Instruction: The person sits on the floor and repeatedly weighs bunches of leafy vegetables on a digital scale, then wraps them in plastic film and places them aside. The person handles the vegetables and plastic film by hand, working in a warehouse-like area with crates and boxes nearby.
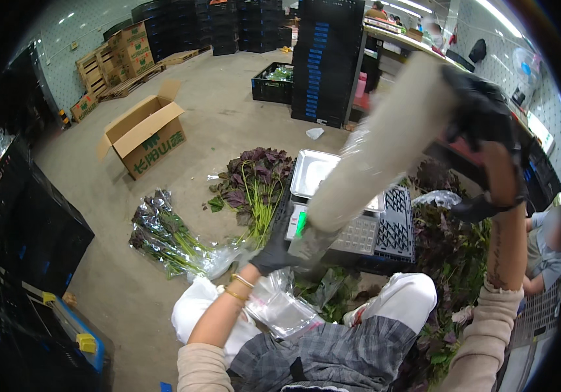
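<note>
Head view, gloved left hand (275,251) and right hand (483,117) gripped a long plastic sleeve (378,157), fingers clenched, above scale (333,196), purple greens (254,183) on floor.

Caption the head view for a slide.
Gloved left hand and right hand stretch a clear plastic sleeve above a scale.

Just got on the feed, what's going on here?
A seated person in black gloves stretches a long clear plastic sleeve between both hands: the left hand grips its lower end, the right hand its raised upper end. It hangs over a scale on a black crate. Loose purple-leafed greens and bagged bunches lie on the floor.
</note>
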Demonstrator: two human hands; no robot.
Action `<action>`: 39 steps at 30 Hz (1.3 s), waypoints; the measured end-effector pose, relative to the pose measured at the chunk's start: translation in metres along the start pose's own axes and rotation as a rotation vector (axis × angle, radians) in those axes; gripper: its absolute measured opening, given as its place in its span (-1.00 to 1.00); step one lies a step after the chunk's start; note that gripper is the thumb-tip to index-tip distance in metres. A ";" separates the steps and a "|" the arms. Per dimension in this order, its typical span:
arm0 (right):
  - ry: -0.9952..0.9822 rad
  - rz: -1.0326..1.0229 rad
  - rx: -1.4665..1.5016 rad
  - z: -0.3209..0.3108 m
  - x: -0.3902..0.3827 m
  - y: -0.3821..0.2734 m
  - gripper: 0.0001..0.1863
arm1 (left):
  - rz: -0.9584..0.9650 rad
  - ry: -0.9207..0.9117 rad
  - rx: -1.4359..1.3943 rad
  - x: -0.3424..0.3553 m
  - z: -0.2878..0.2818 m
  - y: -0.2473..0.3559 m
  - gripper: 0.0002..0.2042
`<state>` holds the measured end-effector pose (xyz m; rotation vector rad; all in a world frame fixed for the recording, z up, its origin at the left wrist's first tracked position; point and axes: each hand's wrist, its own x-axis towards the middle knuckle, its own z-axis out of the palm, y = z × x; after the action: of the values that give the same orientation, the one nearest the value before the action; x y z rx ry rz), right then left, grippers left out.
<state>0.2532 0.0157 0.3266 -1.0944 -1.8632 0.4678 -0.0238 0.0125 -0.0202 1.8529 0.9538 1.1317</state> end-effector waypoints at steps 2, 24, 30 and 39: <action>-0.118 -0.018 0.075 0.039 0.003 -0.008 -0.64 | -0.032 0.136 -0.090 0.005 0.027 0.010 -0.09; -0.431 0.194 -0.445 0.076 -0.114 0.103 -0.73 | -0.318 0.502 -0.330 -0.001 -0.030 -0.037 -0.63; -0.623 0.530 -0.767 0.132 -0.217 0.264 -0.77 | -0.174 0.453 -0.397 0.005 -0.025 -0.041 -0.63; -0.255 0.793 -0.653 0.136 -0.281 0.371 -0.65 | -0.318 0.327 -0.407 -0.003 -0.018 -0.031 -0.74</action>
<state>0.3802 -0.0046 -0.1406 -2.3346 -1.7762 0.4542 -0.0474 0.0271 -0.0426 1.1683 1.0598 1.3326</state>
